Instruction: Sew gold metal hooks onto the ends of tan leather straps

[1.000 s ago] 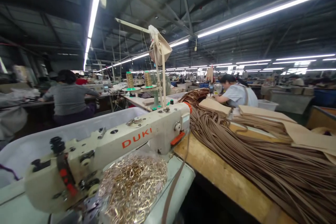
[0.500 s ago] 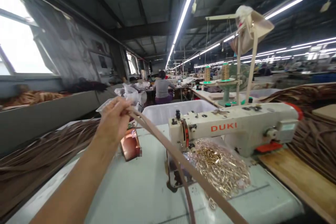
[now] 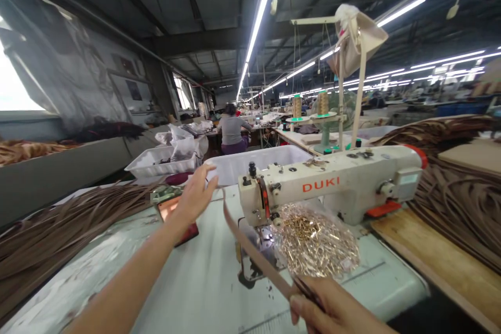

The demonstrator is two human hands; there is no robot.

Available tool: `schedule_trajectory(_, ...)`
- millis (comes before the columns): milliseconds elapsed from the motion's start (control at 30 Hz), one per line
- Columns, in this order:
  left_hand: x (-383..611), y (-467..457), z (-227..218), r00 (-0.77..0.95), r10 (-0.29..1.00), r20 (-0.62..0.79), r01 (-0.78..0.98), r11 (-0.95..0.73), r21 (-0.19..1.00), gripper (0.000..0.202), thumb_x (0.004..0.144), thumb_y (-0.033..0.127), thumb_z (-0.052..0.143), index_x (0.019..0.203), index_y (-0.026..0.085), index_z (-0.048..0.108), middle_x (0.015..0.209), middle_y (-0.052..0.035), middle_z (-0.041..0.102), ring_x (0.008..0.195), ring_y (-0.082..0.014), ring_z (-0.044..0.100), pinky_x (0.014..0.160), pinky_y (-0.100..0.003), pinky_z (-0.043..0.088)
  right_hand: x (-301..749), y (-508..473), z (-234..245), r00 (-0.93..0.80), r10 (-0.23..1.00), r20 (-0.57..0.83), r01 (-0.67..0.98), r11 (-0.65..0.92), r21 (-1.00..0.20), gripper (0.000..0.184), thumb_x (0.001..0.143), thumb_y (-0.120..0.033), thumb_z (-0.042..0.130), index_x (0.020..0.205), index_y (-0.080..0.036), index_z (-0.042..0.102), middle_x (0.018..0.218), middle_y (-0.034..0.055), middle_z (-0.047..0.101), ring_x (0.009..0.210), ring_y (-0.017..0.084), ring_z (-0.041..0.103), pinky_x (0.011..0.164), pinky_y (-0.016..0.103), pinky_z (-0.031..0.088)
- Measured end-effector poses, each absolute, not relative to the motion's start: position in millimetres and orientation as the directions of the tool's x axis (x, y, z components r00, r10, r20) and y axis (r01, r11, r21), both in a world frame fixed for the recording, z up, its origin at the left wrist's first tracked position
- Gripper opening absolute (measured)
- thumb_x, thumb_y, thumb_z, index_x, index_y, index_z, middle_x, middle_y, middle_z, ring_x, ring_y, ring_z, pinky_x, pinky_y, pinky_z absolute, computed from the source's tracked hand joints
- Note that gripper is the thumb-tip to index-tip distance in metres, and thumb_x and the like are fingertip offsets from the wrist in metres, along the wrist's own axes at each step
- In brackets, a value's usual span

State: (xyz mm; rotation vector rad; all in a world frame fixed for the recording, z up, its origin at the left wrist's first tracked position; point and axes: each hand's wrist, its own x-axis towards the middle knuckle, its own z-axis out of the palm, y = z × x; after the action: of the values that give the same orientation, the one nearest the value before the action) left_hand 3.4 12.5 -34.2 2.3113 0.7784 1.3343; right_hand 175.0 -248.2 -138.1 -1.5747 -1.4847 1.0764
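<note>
My right hand (image 3: 332, 302) is closed on a narrow brown strap (image 3: 250, 250) at the front of the sewing table. From that grip the strap runs up and to the left past the machine's needle area, its far end curling loose in the air. A thin dark piece also shows at the fingers; I cannot tell what it is. My left hand (image 3: 198, 190) is raised beyond the strap's loose end, thumb and fingers apart, holding nothing. Right of the strap, a clear bag of gold-coloured metal pieces (image 3: 317, 242) lies under the arm of the sewing machine (image 3: 289, 182).
A phone-like device (image 3: 190, 233) lies partly behind my left forearm. Brown strap bundles (image 3: 74, 235) spread along the left, with more strips (image 3: 457, 209) at the right. White bins (image 3: 254, 162) stand behind the machine. Farther back, a person (image 3: 231, 133) sits.
My left hand has let go of the strap and opened. My right hand has come into view gripping the strap. The view has turned slightly to the right.
</note>
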Motion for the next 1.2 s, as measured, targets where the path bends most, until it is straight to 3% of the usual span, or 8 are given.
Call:
schedule_trajectory(100, -13, -49, -90, 0.676, 0.519, 0.523, 0.220, -0.819, 0.529, 0.026, 0.096, 0.033, 0.041, 0.100, 0.021, 0.063, 0.105, -0.0027, 0.063, 0.104, -0.0210, 0.056, 0.095, -0.034, 0.042, 161, -223, -141, -0.054, 0.980, -0.192, 0.323, -0.164, -0.932, 0.035, 0.090, -0.050, 0.042, 0.086, -0.018, 0.055, 0.048, -0.0054, 0.045, 0.035, 0.007, 0.040, 0.031, 0.014, 0.030)
schedule_trajectory(233, -21, -101, -139, 0.813, 0.469, 0.345, 0.221, -0.797, 0.562, 0.030, 0.099, 0.031, 0.031, 0.125, 0.025, 0.046, 0.135, -0.0041, 0.045, 0.126, -0.0205, 0.039, 0.108, -0.038, 0.030, 151, -201, -153, -0.050, 0.990, -0.128, 0.278, -0.109, -0.954, 0.039, 0.090, -0.052, 0.039, 0.090, -0.017, 0.055, 0.048, -0.0057, 0.048, 0.031, 0.007, 0.040, 0.029, 0.014, 0.028)
schedule_trajectory(367, -21, -96, -157, 0.910, 0.281, 0.306, 0.109, -0.872, 0.478, 0.023, 0.099, 0.025, 0.032, 0.108, 0.021, 0.052, 0.110, -0.0051, 0.056, 0.113, -0.0202, 0.047, 0.112, -0.045, 0.019, 152, -204, -162, -0.169, 0.970, -0.177, 0.169, -0.148, -0.974, 0.042, 0.084, -0.055, 0.050, 0.077, -0.014, 0.054, 0.049, -0.0044, 0.048, 0.035, 0.006, 0.042, 0.034, 0.014, 0.031)
schedule_trajectory(500, -34, -68, -155, 0.896, 0.348, 0.276, 0.173, -0.845, 0.506, 0.027, 0.099, 0.023, 0.027, 0.088, 0.020, 0.052, 0.093, -0.0042, 0.052, 0.092, -0.0177, 0.052, 0.087, -0.031, 0.044, 172, -223, -164, -0.226, 0.941, -0.253, 0.155, -0.221, -0.963, 0.045, 0.082, -0.054, 0.054, 0.087, -0.011, 0.063, 0.053, -0.0023, 0.051, 0.042, 0.005, 0.043, 0.042, 0.014, 0.033)
schedule_trajectory(700, -33, -81, -151, 0.932, 0.331, 0.150, 0.266, -0.901, 0.342, 0.023, 0.098, 0.027, 0.034, 0.091, 0.021, 0.055, 0.089, -0.0032, 0.056, 0.081, -0.0199, 0.054, 0.076, -0.030, 0.043, 188, -227, -163, -0.107, 0.961, -0.255, 0.369, -0.200, -0.908, 0.030, 0.087, -0.042, 0.052, 0.085, -0.015, 0.064, 0.057, -0.0016, 0.060, 0.043, 0.007, 0.046, 0.044, 0.016, 0.033)
schedule_trajectory(933, -7, -104, -170, 0.982, 0.183, 0.049, 0.132, -0.845, 0.519, 0.027, 0.095, 0.022, 0.029, 0.091, 0.023, 0.056, 0.081, -0.0033, 0.064, 0.069, -0.0173, 0.061, 0.066, -0.022, 0.046, 201, -219, -165, 0.018, 0.972, -0.234, 0.423, -0.220, -0.879, 0.045, 0.089, -0.052, 0.044, 0.078, -0.014, 0.065, 0.062, -0.0004, 0.062, 0.036, 0.006, 0.041, 0.038, 0.018, 0.029)
schedule_trajectory(1067, -2, -80, -177, 0.955, 0.280, 0.094, 0.201, -0.850, 0.487, 0.022, 0.090, 0.019, 0.034, 0.092, 0.024, 0.055, 0.085, -0.0034, 0.065, 0.075, -0.0194, 0.062, 0.070, -0.025, 0.046, 255, -205, -155, 0.289, 0.952, 0.105, 0.842, -0.201, -0.501, 0.044, 0.095, -0.043, 0.034, 0.074, -0.015, 0.059, 0.066, 0.0026, 0.060, 0.054, 0.011, 0.052, 0.052, 0.021, 0.035)
schedule_trajectory(1200, 17, -71, -177, 0.962, 0.269, 0.053, 0.220, -0.870, 0.440, 0.021, 0.090, 0.019, 0.033, 0.087, 0.022, 0.054, 0.080, -0.0037, 0.064, 0.070, -0.0196, 0.062, 0.065, -0.025, 0.045, 286, -170, -152, 0.205, 0.957, 0.205, 0.947, -0.141, -0.287, 0.020, 0.090, -0.026, 0.045, 0.083, -0.017, 0.060, 0.088, 0.0059, 0.061, 0.079, 0.017, 0.055, 0.069, 0.025, 0.037)
